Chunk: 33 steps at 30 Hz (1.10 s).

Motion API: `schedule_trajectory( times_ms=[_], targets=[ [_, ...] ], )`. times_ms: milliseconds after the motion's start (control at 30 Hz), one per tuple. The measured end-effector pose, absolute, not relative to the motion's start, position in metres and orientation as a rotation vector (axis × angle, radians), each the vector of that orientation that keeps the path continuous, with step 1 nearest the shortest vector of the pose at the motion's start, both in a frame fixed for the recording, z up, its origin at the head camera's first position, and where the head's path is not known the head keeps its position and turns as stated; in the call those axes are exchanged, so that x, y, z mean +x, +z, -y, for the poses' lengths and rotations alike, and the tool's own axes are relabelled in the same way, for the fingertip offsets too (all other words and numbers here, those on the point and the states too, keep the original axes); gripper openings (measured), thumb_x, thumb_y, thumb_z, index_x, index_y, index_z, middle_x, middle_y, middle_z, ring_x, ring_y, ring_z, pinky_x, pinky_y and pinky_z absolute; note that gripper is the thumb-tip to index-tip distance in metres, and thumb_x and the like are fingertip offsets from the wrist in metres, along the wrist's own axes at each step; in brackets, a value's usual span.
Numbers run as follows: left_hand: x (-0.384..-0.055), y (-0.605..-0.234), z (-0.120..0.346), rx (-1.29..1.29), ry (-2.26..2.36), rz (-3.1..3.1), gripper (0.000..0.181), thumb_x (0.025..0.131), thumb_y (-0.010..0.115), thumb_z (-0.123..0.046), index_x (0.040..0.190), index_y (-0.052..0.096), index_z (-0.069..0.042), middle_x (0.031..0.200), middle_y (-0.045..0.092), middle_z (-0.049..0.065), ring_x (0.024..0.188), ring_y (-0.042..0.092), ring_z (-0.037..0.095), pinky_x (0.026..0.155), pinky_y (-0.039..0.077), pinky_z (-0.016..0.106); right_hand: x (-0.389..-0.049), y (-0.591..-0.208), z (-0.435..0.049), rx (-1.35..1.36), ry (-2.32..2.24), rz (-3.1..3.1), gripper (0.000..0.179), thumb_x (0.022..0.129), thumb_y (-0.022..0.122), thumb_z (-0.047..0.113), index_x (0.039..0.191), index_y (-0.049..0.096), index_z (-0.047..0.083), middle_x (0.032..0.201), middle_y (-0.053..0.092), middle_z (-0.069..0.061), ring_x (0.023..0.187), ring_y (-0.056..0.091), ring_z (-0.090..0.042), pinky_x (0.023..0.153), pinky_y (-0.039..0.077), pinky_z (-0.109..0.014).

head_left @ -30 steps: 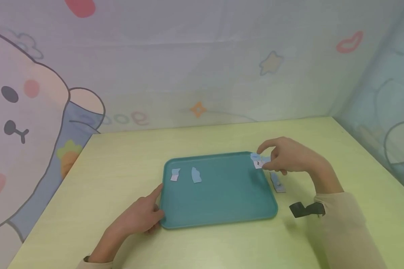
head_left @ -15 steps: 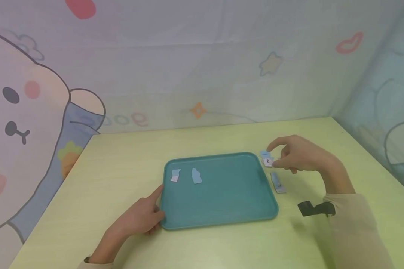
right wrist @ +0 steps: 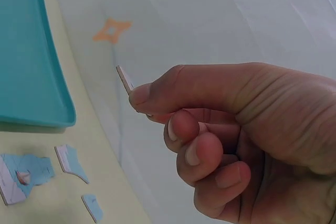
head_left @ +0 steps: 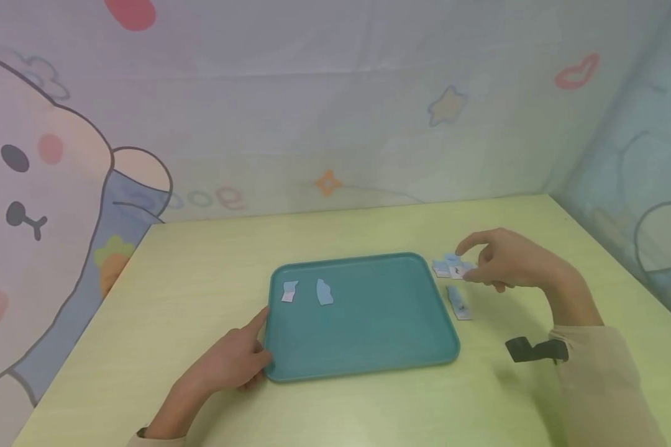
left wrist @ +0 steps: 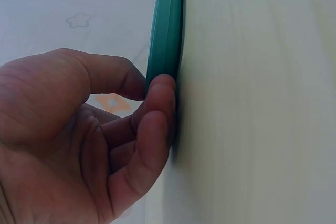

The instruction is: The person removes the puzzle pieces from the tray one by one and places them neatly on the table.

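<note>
My left hand (head_left: 232, 360) holds the left edge of a teal tray (head_left: 369, 360). In the left wrist view its thumb and fingers (left wrist: 153, 135) meet the tray's rim (left wrist: 167, 24). My right hand (head_left: 506, 261) pinches a small light-blue and white puzzle piece (head_left: 456, 272) with a dark mark, just off the tray's right side. The right wrist view shows this puzzle piece (right wrist: 124, 78) edge-on between thumb and index finger, above the table. Two loose puzzle pieces lie below it there, one larger (right wrist: 69, 162) and one smaller (right wrist: 92, 208).
Two puzzle pieces lie apart on the tray's left part, one blue-white (head_left: 289, 292) and one plain blue (head_left: 324, 292). A larger blue piece with a small picture (head_left: 458, 303) lies beside the tray's right rim. A patterned cloth (head_left: 369, 124) hangs behind the pale yellow table (head_left: 358, 416).
My right hand has moved right, carrying the puzzle piece from over the tray's top right corner to above the loose pieces beside it. The left hand and tray stay in place.
</note>
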<state>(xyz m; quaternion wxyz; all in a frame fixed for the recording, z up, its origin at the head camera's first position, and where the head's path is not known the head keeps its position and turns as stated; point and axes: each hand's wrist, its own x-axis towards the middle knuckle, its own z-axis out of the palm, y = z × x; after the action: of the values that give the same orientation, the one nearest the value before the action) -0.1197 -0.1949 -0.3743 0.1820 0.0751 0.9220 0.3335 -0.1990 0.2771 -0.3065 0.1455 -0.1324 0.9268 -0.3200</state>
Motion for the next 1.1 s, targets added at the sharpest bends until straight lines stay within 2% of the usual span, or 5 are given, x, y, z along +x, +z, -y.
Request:
schedule_trajectory(
  times_ms=[567, 1100],
  targets=[
    [-0.119, -0.376, 0.197, 0.229, 0.957, -2.59, 0.082, 0.095, 0.057, -0.003, 0.166, 0.017, 0.007, 0.064, 0.063, 0.004, 0.051, 0.057, 0.018, 0.054, 0.051, 0.033, -0.2, -0.319, -0.303, -0.301, -0.848, -2.677, 0.05, 0.091, 0.079, 0.025, 0.133, 0.065, 0.003, 0.063, 0.058, -0.003, 0.056, 0.053, -0.018, 0.052, 0.042, -0.03],
    [-0.12, -0.374, 0.195, 0.227, 0.94, -2.593, 0.084, 0.095, 0.057, -0.004, 0.166, 0.015, 0.007, 0.065, 0.063, 0.004, 0.052, 0.058, 0.018, 0.054, 0.051, 0.034, -0.204, -0.339, -0.316, -0.233, -0.858, -2.546, 0.054, 0.087, 0.078, 0.019, 0.137, 0.066, 0.002, 0.072, 0.063, -0.005, 0.06, 0.055, -0.018, 0.051, 0.036, -0.028]
  ],
)
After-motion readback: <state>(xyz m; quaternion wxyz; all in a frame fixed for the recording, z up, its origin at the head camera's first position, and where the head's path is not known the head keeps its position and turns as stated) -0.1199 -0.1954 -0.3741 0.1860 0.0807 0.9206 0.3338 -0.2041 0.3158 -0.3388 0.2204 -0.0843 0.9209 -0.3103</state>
